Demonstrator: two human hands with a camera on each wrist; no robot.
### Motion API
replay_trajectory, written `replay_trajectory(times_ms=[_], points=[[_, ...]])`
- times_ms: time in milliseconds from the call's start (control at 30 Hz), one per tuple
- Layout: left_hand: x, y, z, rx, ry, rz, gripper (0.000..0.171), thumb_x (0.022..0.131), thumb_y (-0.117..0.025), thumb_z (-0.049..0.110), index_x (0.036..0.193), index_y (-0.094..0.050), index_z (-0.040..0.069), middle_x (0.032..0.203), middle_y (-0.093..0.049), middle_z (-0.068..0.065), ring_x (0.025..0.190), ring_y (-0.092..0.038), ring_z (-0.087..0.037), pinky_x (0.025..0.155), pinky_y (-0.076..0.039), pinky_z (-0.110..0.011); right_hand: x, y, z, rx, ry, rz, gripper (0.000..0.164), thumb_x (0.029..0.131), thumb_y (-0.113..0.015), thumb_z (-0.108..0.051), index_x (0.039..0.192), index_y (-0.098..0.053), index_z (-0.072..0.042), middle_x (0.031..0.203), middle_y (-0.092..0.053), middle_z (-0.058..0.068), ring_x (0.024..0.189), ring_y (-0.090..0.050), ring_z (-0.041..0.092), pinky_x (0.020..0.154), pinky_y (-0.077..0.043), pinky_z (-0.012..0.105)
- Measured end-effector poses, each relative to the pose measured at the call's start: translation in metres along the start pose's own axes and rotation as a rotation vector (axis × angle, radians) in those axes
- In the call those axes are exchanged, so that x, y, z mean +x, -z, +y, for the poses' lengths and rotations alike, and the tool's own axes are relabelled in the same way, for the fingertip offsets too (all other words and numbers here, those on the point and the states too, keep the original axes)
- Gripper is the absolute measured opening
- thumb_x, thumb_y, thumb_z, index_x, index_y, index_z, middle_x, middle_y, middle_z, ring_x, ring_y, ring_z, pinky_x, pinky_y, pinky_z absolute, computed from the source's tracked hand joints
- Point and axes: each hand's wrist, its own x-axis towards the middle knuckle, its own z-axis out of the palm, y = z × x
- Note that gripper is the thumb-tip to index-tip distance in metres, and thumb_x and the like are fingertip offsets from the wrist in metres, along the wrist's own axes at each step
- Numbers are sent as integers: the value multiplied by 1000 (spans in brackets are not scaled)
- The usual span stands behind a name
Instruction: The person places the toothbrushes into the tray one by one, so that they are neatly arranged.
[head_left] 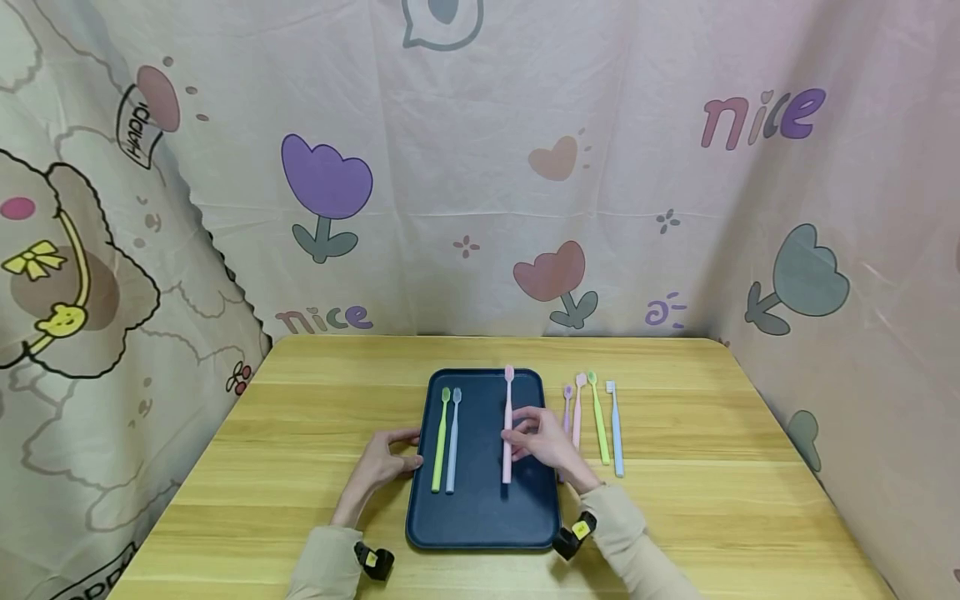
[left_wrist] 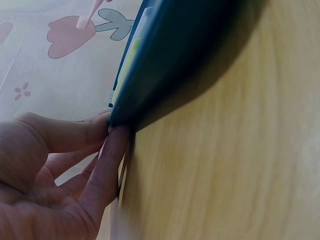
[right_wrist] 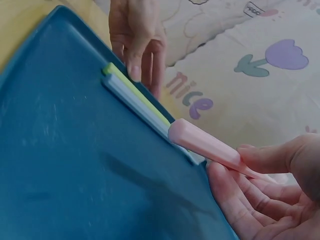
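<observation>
My right hand (head_left: 546,439) pinches a pink toothbrush (head_left: 508,392) by its handle between thumb and fingers. It hangs above the right half of a dark blue tray (head_left: 480,525), head pointing away, and casts a shadow on the tray in the right wrist view. On the tray's left half, a green toothbrush (head_left: 440,450) and a light blue toothbrush (head_left: 453,454) lie side by side. My left hand (head_left: 385,462) holds the tray's left rim, thumb and fingertips pinching the edge (left_wrist: 119,112) in the left wrist view.
Right of the tray, several more toothbrushes lie on the wooden table (head_left: 697,467): a purple one (head_left: 567,404), a pink one (head_left: 578,408), a green one (head_left: 600,421) and a blue one (head_left: 617,433). A printed cloth (head_left: 450,150) hangs behind the table.
</observation>
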Motion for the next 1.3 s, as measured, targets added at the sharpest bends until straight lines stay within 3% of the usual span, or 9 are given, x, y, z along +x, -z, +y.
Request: replay_trajectory(times_ms=[200, 533, 733, 967, 1300], points=[[0, 0, -2, 5, -4, 2, 48, 81, -72, -9, 129, -63, -9, 115, -69, -26, 79, -70, -22, 67, -62, -36, 5, -12, 2, 10, 19, -15, 42, 93, -67, -3, 127, -53, 18, 88, -70, 24, 65, -70, 12, 69, -64, 43], [0, -1, -2, 1, -11, -7, 49, 82, -73, -9, 129, -62, -10, 116, -68, -26, 79, -70, -22, 67, -62, -37, 11, -30, 0, 1, 26, -8, 39, 92, -69, -3, 124, -57, 14, 88, -72, 27, 68, -71, 20, 68, -63, 45], [0, 0, -3, -1, -15, -7, 49, 81, -73, -8, 129, -63, -9, 116, -69, -26, 83, -70, -22, 69, -62, -36, 15, -37, 2, -10, 16, -2, 37, 92, -70, -5, 123, -59, 13, 88, -71, 30, 65, -68, 14, 67, -63, 45], [0, 1, -3, -1, -14, -10, 49, 82, -73, -8, 129, -62, -10, 117, -68, -26, 82, -70, -22, 69, -62, -35, 19, -42, 7, -25, 1, 10, 37, 92, -70, -6, 123, -60, 11, 87, -72, 29, 66, -70, 23, 66, -62, 47], [0, 1, -3, -9, -12, -16, 48, 82, -72, -9, 130, -62, -10, 118, -68, -28, 80, -71, -22, 68, -62, -36, 22, -47, 11, -6, -37, -6, 36, 92, -71, -8, 122, -61, 9, 83, -74, 22, 61, -67, 11, 62, -62, 35]])
